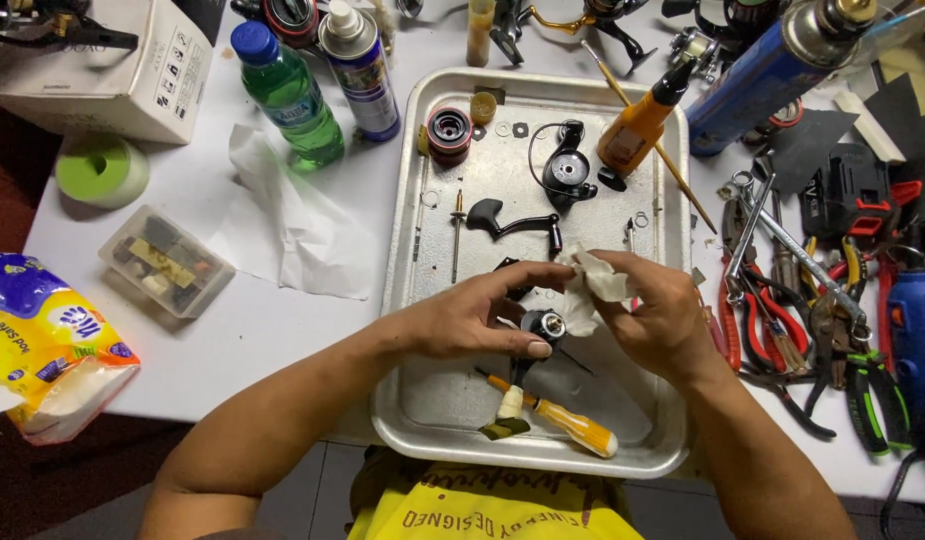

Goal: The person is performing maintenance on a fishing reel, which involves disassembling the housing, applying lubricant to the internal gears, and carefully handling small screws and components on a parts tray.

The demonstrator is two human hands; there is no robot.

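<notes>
Left hand (pixel 472 318) over the metal tray (pixel 427 400): thumb and fingers (pixel 532 272) pinch a small black reel part (pixel 542 326) with a silver centre, held above the tray floor. Right hand (pixel 657 315) just beside it, fingers closed on a crumpled white tissue (pixel 587 285), which touches the part's upper right side. Below the fingers: one screwdriver (pixel 567 420) with a yellow-and-orange handle, lying flat in the tray. Beyond the fingertips, in the tray: one black crank handle (pixel 512 222), one black reel body (pixel 569 172), one red-and-black spool (pixel 449 132), one orange bottle (pixel 637 125) with a black nozzle leaning on the tray's far right rim. Packages, left of the left hand: one yellow-and-purple soft pack (pixel 42 335) at the table edge, white tissue showing at its torn end; one clear plastic box (pixel 167 260) of small parts; one pale green roll (pixel 102 170); one white carton (pixel 102 70) with black symbols on its side, far corner. Past the fingers, far left: one green bottle (pixel 287 95), blue cap and blue-white label band; one spray can (pixel 362 70), blue label, white cap. One blue canister (pixel 772 70) far right. Flat white paper (pixel 282 225) beside the tray. Right of the right hand: a heap of pliers and wrenches (pixel 792 290), too tangled to count.
</notes>
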